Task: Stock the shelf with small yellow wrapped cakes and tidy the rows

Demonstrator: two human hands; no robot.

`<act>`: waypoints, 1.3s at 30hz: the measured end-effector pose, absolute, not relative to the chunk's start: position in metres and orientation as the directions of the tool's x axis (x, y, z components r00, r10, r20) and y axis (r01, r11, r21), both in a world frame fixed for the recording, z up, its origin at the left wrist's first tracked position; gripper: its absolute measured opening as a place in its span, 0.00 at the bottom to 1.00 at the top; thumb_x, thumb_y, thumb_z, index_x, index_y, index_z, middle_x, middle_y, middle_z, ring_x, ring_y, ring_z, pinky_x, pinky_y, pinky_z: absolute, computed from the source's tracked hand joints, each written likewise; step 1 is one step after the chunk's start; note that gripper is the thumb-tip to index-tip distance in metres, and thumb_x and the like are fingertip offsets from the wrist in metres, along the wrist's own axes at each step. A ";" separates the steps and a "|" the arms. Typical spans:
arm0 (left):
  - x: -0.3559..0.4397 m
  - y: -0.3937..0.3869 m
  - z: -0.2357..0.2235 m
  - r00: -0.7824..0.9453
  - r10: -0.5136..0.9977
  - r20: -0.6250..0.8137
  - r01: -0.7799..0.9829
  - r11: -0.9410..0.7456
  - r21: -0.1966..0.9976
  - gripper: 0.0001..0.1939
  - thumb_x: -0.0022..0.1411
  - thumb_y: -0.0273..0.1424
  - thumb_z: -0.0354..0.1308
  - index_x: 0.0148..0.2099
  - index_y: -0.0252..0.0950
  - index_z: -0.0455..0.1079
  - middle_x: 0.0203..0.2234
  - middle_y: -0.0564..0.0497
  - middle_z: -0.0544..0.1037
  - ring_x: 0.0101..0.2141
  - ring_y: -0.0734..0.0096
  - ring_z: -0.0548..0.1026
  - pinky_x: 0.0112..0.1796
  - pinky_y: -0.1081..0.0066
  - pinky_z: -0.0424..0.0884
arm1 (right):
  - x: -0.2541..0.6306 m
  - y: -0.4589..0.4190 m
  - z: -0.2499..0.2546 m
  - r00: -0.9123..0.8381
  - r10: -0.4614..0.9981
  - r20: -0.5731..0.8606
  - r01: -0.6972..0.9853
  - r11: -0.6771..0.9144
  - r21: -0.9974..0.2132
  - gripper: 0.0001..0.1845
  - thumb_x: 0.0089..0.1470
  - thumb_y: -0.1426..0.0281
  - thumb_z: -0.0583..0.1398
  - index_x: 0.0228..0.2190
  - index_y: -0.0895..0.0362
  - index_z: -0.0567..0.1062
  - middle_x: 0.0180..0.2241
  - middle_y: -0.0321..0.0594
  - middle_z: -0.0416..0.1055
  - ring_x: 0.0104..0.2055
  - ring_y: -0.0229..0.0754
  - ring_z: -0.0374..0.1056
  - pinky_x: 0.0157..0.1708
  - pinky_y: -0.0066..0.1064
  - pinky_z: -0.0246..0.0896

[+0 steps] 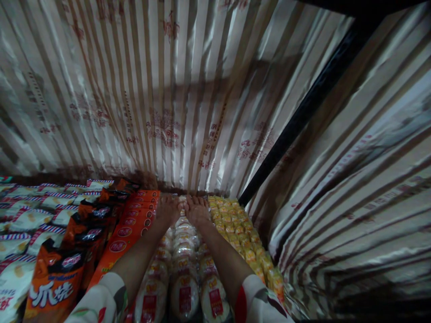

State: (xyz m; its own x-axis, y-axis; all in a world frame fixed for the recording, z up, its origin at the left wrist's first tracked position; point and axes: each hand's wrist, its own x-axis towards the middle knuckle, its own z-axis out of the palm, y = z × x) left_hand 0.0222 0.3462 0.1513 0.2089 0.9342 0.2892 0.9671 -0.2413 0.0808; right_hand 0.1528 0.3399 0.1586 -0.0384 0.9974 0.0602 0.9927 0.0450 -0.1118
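My left hand (167,210) and my right hand (197,210) reach forward side by side to the far end of a row of round clear-wrapped pastry packs with red labels (184,287). Both hands lie palm down with fingers curled over the farthest pack in that row (182,202), up against the striped shiny curtain (175,98). Both forearms stretch over the row, with patterned white sleeves at the bottom edge.
Orange boxes (129,229) lie left of the row, then dark-orange snack bags (55,282) and white bags with striped edges (20,224). Small yellow-wrapped packs (240,233) run along the right. A black post (303,112) slants up on the right between curtain panels.
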 end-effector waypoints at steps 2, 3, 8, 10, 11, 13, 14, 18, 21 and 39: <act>0.021 0.348 0.151 0.213 0.940 0.266 0.965 -0.245 0.093 0.23 0.64 0.39 0.41 0.54 0.36 0.67 0.50 0.40 0.71 0.51 0.52 0.66 0.53 0.53 0.55 | 0.153 0.341 0.157 -0.032 0.997 0.066 0.993 0.039 -0.109 0.28 0.61 0.58 0.41 0.60 0.50 0.56 0.60 0.41 0.56 0.62 0.50 0.47 0.58 0.44 0.35; 0.021 0.349 0.150 0.208 0.943 0.259 0.965 -0.241 0.103 0.23 0.64 0.39 0.40 0.55 0.37 0.66 0.51 0.41 0.70 0.52 0.52 0.66 0.53 0.53 0.55 | 0.153 0.342 0.156 -0.032 0.997 0.071 0.994 0.039 -0.105 0.28 0.61 0.58 0.40 0.60 0.50 0.55 0.61 0.41 0.54 0.62 0.50 0.45 0.58 0.44 0.34; 0.023 0.352 0.142 0.177 0.951 0.255 0.964 -0.219 0.148 0.24 0.64 0.40 0.40 0.59 0.42 0.61 0.56 0.45 0.66 0.56 0.52 0.61 0.55 0.51 0.52 | 0.154 0.345 0.151 -0.076 0.997 0.036 0.993 0.078 -0.088 0.28 0.61 0.58 0.40 0.61 0.49 0.52 0.64 0.36 0.46 0.65 0.48 0.40 0.59 0.43 0.33; 0.023 0.351 0.141 0.192 0.952 0.238 0.961 -0.231 0.149 0.24 0.64 0.40 0.40 0.58 0.42 0.62 0.56 0.46 0.66 0.56 0.52 0.60 0.55 0.51 0.51 | 0.154 0.345 0.150 -0.076 0.997 0.024 0.993 0.078 -0.089 0.28 0.61 0.59 0.39 0.60 0.49 0.54 0.64 0.36 0.47 0.65 0.48 0.40 0.59 0.42 0.33; 0.023 0.351 0.140 0.197 0.953 0.230 0.961 -0.234 0.149 0.23 0.64 0.40 0.40 0.58 0.41 0.63 0.56 0.45 0.66 0.56 0.51 0.60 0.55 0.50 0.51 | 0.154 0.346 0.149 -0.075 0.997 0.024 0.993 0.077 -0.090 0.28 0.61 0.58 0.39 0.60 0.49 0.55 0.63 0.36 0.47 0.65 0.47 0.41 0.59 0.42 0.33; 0.022 0.350 0.141 0.206 0.952 0.228 0.959 -0.243 0.148 0.24 0.64 0.40 0.40 0.58 0.41 0.63 0.56 0.45 0.65 0.56 0.51 0.60 0.55 0.50 0.51 | 0.154 0.346 0.148 -0.072 0.997 0.019 0.993 0.073 -0.092 0.27 0.61 0.59 0.39 0.59 0.49 0.57 0.63 0.36 0.48 0.64 0.47 0.41 0.59 0.42 0.33; 0.022 0.350 0.142 0.213 0.950 0.229 0.957 -0.249 0.146 0.24 0.64 0.40 0.40 0.58 0.41 0.63 0.56 0.45 0.66 0.56 0.52 0.60 0.55 0.50 0.52 | 0.154 0.347 0.148 -0.071 0.997 0.011 0.993 0.072 -0.093 0.27 0.61 0.59 0.39 0.59 0.49 0.57 0.63 0.36 0.48 0.64 0.47 0.41 0.59 0.42 0.33; 0.020 0.349 0.147 0.204 0.953 0.223 0.961 -0.239 0.138 0.23 0.65 0.40 0.39 0.58 0.42 0.62 0.57 0.46 0.64 0.57 0.53 0.60 0.56 0.51 0.51 | 0.152 0.346 0.149 -0.069 0.997 0.039 0.993 0.072 -0.094 0.27 0.61 0.59 0.40 0.59 0.50 0.56 0.63 0.38 0.47 0.65 0.46 0.40 0.59 0.42 0.33; 0.018 0.347 0.147 0.157 0.958 0.238 0.971 -0.194 0.142 0.25 0.64 0.41 0.40 0.60 0.41 0.59 0.60 0.45 0.60 0.60 0.51 0.55 0.57 0.49 0.47 | 0.151 0.344 0.150 -0.105 0.989 0.106 0.990 0.114 -0.083 0.27 0.61 0.59 0.41 0.59 0.51 0.57 0.64 0.39 0.46 0.65 0.45 0.38 0.60 0.42 0.31; 0.007 0.321 0.135 0.157 0.959 0.235 0.975 -0.189 0.120 0.27 0.65 0.39 0.39 0.63 0.35 0.54 0.62 0.41 0.52 0.63 0.54 0.47 0.59 0.49 0.43 | 0.139 0.320 0.145 -0.141 0.981 0.137 0.985 0.153 -0.085 0.28 0.62 0.60 0.40 0.61 0.55 0.52 0.65 0.39 0.39 0.67 0.45 0.28 0.61 0.44 0.28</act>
